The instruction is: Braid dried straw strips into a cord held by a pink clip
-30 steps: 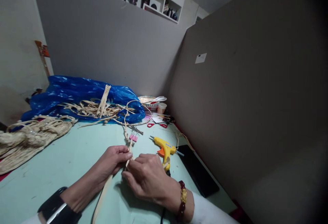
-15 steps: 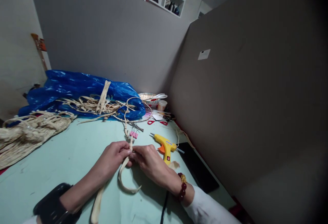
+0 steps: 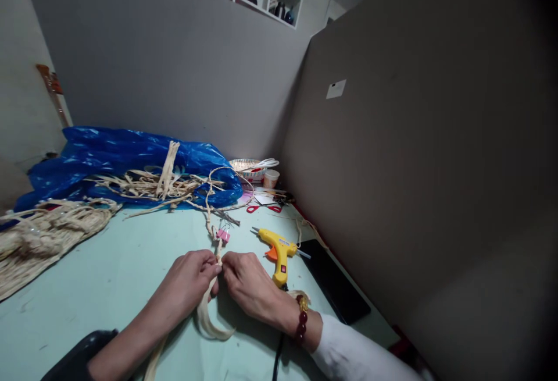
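Observation:
A braided cord of pale dried fibre [image 3: 219, 248] runs toward me from a pink binder clip [image 3: 224, 235]. My left hand [image 3: 192, 277] pinches the cord's near end from the left, its fingers closed. Beside it my right hand [image 3: 248, 282] is closed at the same spot, fingertips on the cord. A loose flat strip [image 3: 204, 318] curls down below my hands onto the table. Another strip [image 3: 153, 362] passes under my left forearm. Exactly which strand each set of fingertips holds is partly hidden.
A yellow glue gun [image 3: 278, 249] and a black flat object [image 3: 337, 282] lie right of my hands. Red-handled scissors [image 3: 264, 209], a paper cup [image 3: 271, 179] and a basket [image 3: 246, 166] stand behind. A blue bag [image 3: 126, 151] with fibre and a woven piece [image 3: 56, 235] are left.
The view has shifted slightly, so the wall and table items sit further left. My right fingertips have moved a little at the cord, and the loose strip swings slightly.

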{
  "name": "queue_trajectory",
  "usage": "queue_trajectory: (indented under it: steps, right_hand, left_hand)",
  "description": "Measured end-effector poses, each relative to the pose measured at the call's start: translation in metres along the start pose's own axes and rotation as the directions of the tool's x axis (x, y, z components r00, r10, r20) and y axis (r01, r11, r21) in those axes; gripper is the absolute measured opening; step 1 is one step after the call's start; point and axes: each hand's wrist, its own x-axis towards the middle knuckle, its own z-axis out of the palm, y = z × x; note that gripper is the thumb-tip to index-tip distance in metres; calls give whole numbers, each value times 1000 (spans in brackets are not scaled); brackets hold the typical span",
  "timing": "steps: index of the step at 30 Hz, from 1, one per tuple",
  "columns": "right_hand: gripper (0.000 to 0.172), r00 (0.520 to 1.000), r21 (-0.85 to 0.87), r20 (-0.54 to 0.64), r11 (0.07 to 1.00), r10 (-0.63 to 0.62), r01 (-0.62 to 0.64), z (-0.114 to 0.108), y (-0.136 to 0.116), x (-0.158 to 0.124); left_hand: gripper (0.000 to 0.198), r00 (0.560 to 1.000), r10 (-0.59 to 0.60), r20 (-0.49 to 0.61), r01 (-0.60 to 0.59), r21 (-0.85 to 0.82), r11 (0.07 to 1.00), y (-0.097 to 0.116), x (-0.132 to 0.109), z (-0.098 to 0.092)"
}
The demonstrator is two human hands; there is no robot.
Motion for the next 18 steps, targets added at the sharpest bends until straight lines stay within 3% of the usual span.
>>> queue_trajectory:
  steps: [4, 9, 14, 18]
  right_hand:
    - [26, 1000, 123, -6, 992, -3, 3, -2, 1, 2]
    - [26, 999, 359, 30, 933, 19, -28, -4, 5, 5]
    - [33, 989, 556, 114, 819, 91, -139, -1, 10, 8]
    - [31, 991, 513, 37, 849, 127, -128, 0, 8, 8]
  left_hand:
    - [23, 999, -15, -50, 25, 192, 981, 7, -7, -2]
    - [26, 996, 37, -85, 7, 464, 886, 13, -14, -2]
    - [29, 998, 54, -31, -33, 480, 876, 13, -14, -3]
    - [31, 998, 62, 2, -56, 469, 881, 15, -15, -4]
